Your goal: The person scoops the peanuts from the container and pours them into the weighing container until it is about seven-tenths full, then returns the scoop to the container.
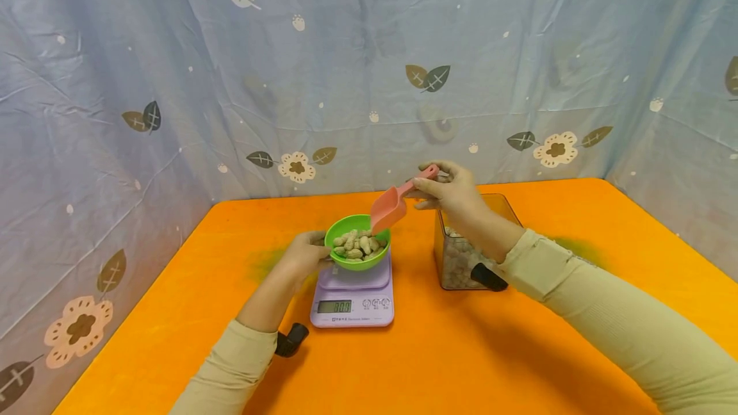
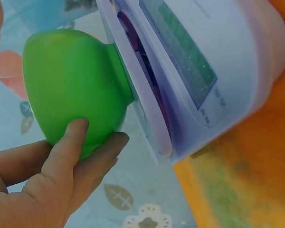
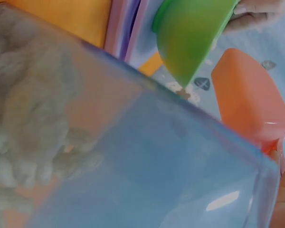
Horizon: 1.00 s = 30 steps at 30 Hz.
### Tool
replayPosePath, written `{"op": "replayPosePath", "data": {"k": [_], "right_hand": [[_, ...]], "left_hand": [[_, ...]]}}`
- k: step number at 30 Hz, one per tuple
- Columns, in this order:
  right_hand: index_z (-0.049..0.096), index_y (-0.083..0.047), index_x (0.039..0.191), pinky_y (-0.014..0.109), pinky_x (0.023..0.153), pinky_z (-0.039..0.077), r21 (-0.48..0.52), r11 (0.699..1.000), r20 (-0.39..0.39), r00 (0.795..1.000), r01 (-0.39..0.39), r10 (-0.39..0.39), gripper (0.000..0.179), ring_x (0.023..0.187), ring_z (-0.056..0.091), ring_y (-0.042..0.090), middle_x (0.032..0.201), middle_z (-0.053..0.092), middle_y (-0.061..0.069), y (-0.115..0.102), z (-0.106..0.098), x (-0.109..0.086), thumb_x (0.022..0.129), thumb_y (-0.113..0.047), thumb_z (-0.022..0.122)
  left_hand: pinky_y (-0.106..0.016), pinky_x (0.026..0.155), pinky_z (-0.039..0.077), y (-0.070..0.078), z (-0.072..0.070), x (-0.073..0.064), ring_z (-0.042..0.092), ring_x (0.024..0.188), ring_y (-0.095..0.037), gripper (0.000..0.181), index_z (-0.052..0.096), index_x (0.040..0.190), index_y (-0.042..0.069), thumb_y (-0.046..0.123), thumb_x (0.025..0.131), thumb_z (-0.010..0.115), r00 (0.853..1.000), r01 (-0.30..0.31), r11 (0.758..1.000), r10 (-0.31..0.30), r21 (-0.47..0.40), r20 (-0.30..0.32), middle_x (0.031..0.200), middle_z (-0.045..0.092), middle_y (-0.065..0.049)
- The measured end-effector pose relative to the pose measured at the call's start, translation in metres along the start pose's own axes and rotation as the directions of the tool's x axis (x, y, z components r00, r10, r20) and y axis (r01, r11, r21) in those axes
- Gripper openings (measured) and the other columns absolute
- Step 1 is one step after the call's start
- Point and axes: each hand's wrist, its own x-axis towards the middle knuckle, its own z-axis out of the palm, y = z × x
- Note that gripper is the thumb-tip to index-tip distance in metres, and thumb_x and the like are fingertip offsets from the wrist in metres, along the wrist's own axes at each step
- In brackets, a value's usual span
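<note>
A green bowl point(image 1: 359, 264) of unshelled peanuts point(image 1: 360, 245) sits on a lilac kitchen scale point(image 1: 353, 319) with its display lit. My left hand point(image 1: 301, 256) holds the bowl from the left, its thumb point(image 2: 66, 147) against the outer wall in the left wrist view. Pinched by its handle in my right hand point(image 1: 452, 191) is a pink scoop point(image 1: 388, 210), its mouth tipped down over the bowl's right rim. No peanuts show in the scoop. The right wrist view has the scoop point(image 3: 249, 99) beside the bowl point(image 3: 194, 38), partly behind a clear wall.
A clear, brown-tinted bin point(image 1: 439, 261) holding more peanuts point(image 1: 461, 261) stands right of the scale, under my right forearm. An orange cloth point(image 1: 230, 312) covers the table. Blue patterned curtains point(image 1: 346, 82) close off the back and sides.
</note>
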Motion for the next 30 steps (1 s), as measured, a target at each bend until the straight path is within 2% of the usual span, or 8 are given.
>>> {"op": "replayPosePath", "data": {"k": [3,7,13,16,20,23,26,30], "right_hand": [[0.043,0.006,0.129,0.02,0.062,0.058,0.05,0.999,-0.018,1.0,-0.004,0.004,0.033,0.074,0.07,0.012,0.087,0.068,0.002,-0.004,-0.009,-0.004,0.098,0.001,0.053],[0.045,0.001,0.121,0.022,0.064,0.059,0.183,0.983,-0.03,1.0,0.012,-0.007,0.026,0.075,0.071,0.015,0.09,0.068,0.006,-0.011,-0.024,-0.013,0.097,0.003,0.054],[0.042,0.002,0.118,0.026,0.063,0.06,0.381,0.922,-0.036,0.998,0.067,-0.058,0.032,0.076,0.073,0.02,0.089,0.07,0.011,-0.021,-0.057,-0.026,0.092,0.005,0.06],[0.04,0.002,0.118,0.028,0.066,0.061,0.438,0.895,-0.039,0.997,0.083,-0.073,0.034,0.077,0.073,0.022,0.088,0.07,0.013,-0.024,-0.076,-0.031,0.091,0.005,0.061],[0.048,0.001,0.111,0.031,0.069,0.061,0.477,0.872,-0.043,0.994,0.108,-0.1,0.022,0.078,0.072,0.025,0.087,0.07,0.015,-0.022,-0.099,-0.036,0.092,0.006,0.058],[0.054,-0.001,0.107,0.031,0.069,0.061,0.457,0.881,-0.06,0.992,0.124,-0.109,0.016,0.078,0.072,0.025,0.088,0.071,0.015,-0.018,-0.114,-0.039,0.093,0.006,0.058],[0.055,-0.005,0.108,0.027,0.068,0.061,0.368,0.924,-0.101,0.992,0.107,-0.075,0.018,0.077,0.072,0.02,0.087,0.071,0.009,-0.013,-0.126,-0.042,0.092,0.0,0.062],[0.063,-0.013,0.1,0.019,0.066,0.056,0.177,0.983,-0.17,0.985,0.043,-0.013,0.011,0.075,0.066,0.009,0.084,0.07,-0.002,-0.003,-0.138,-0.046,0.091,-0.009,0.067]], "left_hand": [[-0.047,0.104,0.043,0.001,0.0,0.0,0.043,0.126,-0.049,0.048,0.016,0.142,-0.023,-0.012,0.099,0.033,1.0,0.001,1.0,-0.001,0.008,0.002,0.142,0.03,-0.041],[-0.047,0.105,0.042,0.002,0.0,-0.001,0.042,0.126,-0.049,0.048,0.016,0.142,-0.023,-0.012,0.099,0.033,1.0,0.001,1.0,-0.001,0.011,0.005,0.142,0.029,-0.041],[-0.048,0.106,0.041,0.001,0.0,-0.001,0.041,0.128,-0.049,0.049,0.015,0.143,-0.023,-0.01,0.099,0.034,1.0,0.002,1.0,-0.002,0.012,0.011,0.143,0.028,-0.041],[-0.049,0.107,0.04,0.0,-0.001,-0.002,0.039,0.129,-0.049,0.05,0.014,0.144,-0.022,-0.01,0.1,0.034,1.0,-0.002,1.0,0.002,0.017,0.014,0.144,0.026,-0.041],[-0.05,0.108,0.038,0.0,-0.004,-0.003,0.035,0.132,-0.049,0.052,0.011,0.143,-0.023,-0.009,0.1,0.037,0.999,-0.028,0.999,0.028,0.017,0.017,0.146,0.023,-0.042],[-0.051,0.109,0.035,0.0,-0.007,-0.004,0.032,0.134,-0.049,0.056,0.009,0.143,-0.023,-0.007,0.1,0.04,0.999,-0.049,0.999,0.049,0.015,0.022,0.147,0.02,-0.042],[-0.05,0.111,0.034,-0.001,-0.01,-0.006,0.029,0.136,-0.047,0.058,0.008,0.145,-0.021,-0.005,0.1,0.041,0.998,-0.058,0.998,0.058,0.011,0.025,0.149,0.019,-0.04],[-0.05,0.112,0.034,-0.002,-0.013,-0.009,0.029,0.137,-0.045,0.058,0.009,0.147,-0.018,-0.004,0.101,0.042,0.998,-0.06,0.998,0.06,0.009,0.022,0.151,0.019,-0.036]]}}
